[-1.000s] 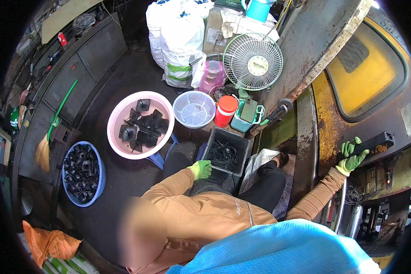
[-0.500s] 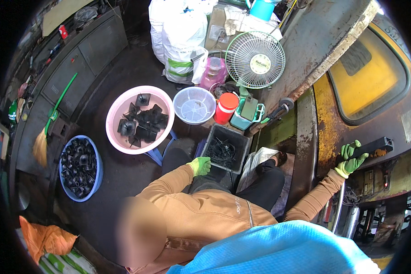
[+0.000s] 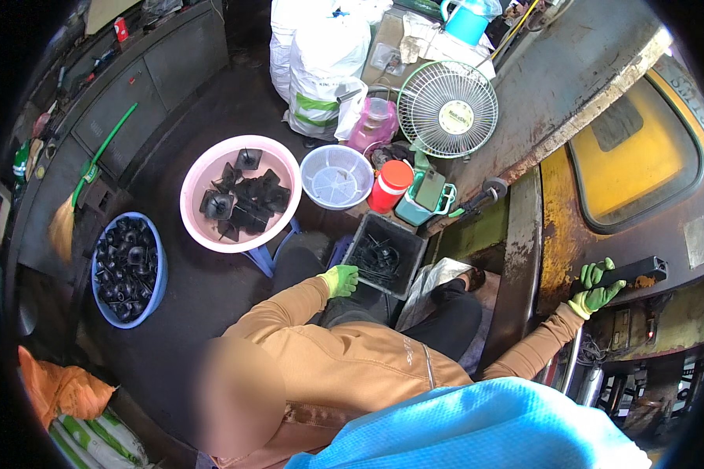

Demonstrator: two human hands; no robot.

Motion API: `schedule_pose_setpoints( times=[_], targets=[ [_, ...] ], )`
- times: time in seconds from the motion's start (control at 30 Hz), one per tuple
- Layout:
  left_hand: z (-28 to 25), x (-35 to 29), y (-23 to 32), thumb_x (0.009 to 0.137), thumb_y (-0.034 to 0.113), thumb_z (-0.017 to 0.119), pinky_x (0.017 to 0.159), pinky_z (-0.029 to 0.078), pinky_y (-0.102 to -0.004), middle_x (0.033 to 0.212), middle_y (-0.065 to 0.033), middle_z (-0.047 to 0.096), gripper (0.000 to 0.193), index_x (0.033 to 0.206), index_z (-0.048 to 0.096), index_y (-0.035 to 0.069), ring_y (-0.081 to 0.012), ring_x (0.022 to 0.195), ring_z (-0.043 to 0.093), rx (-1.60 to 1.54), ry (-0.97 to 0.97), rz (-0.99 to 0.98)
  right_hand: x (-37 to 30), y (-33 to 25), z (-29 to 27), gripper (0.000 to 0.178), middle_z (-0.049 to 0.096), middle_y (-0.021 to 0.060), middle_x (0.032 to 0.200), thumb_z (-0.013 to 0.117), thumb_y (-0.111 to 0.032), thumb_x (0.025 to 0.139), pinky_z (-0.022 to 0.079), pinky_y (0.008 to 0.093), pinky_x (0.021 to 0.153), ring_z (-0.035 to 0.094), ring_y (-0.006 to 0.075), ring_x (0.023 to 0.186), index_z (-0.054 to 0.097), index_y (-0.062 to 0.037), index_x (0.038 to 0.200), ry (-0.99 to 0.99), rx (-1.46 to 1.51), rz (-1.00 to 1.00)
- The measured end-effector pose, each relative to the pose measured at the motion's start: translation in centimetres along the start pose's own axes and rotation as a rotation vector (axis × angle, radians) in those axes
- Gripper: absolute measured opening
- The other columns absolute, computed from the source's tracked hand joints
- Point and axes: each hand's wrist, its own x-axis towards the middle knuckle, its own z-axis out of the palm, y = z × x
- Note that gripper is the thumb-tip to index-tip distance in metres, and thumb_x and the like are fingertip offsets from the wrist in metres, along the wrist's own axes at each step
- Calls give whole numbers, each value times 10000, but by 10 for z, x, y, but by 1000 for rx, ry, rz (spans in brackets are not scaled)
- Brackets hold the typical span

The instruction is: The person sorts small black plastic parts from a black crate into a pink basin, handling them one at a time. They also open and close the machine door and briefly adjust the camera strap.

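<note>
My right hand (image 3: 596, 288), in a green and yellow glove, is closed round a dark bar handle (image 3: 633, 273) on a rusty yellow machine door (image 3: 551, 242) with a yellowish window. My left hand (image 3: 340, 281), gloved alike, has its fingers curled at the near left rim of a dark grey bin (image 3: 408, 291). What those fingers hold, if anything, is hidden. Thin black parts (image 3: 377, 256) lie in a tangle inside the bin, which stands in front of my knees.
A pink basin (image 3: 192, 223) with black flared parts stands on a blue stool, left of a blue tub (image 3: 163, 273) holding more. Beyond are a pale basket (image 3: 336, 176), a red jug (image 3: 389, 187), a teal caddy (image 3: 426, 205), a fan (image 3: 447, 109) and white sacks (image 3: 328, 70).
The whole view has tilted slightly, its left side shifting up and its right side down. My right hand stays on the handle and my left hand stays at the bin's rim.
</note>
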Motion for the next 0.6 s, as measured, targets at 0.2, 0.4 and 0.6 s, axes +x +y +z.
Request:
schedule_pose_setpoints(
  times=[0.2,0.4,0.6],
  targets=[
    [-3,2,-1,869,407,534,702,446,-370,793,-3,586,247,833,561,163,-210,715,550,-1,-31,21,3,-2,-3,775,334,-13,546,409,-687,828,242,259,450,271,111,466,548,4,1151,-309,33,34],
    [5,-14,5,863,478,524,953,382,-476,1247,-168,484,565,1246,467,66,-363,1120,476,73,-3,48,5,-2,-4,772,568,96,751,373,-661,858,494,334,592,556,221,635,476,4,1237,137,-143,68],
    [14,-40,17,856,544,485,1028,290,-555,1462,-228,228,793,1428,233,55,-453,1307,267,102,-111,56,7,-1,-2,771,391,222,1356,376,-603,879,321,535,1038,387,410,1240,302,-24,1383,104,-68,84]
  ],
)
